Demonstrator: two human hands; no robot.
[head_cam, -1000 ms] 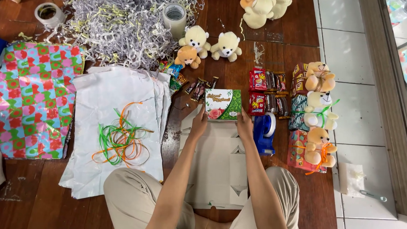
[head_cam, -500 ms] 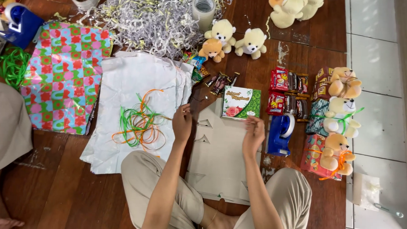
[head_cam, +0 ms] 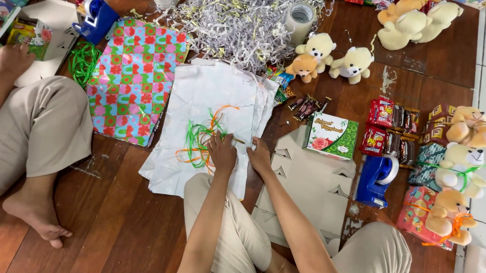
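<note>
The box [head_cam: 332, 136] had been set down; both hands, left [head_cam: 221, 152] and right [head_cam: 260, 156], were moved onto the white sheets [head_cam: 212, 98], fingers loosely pinching ribbon [head_cam: 199, 143].

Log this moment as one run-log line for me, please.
left hand: on ribbons | right hand: on white sheets edge | gift box: on flat cardboard, untouched | tape dispenser: beside it

Single head-worn view, looking steeply down, close over lap and wooden floor [head_cam: 105, 223]
</note>
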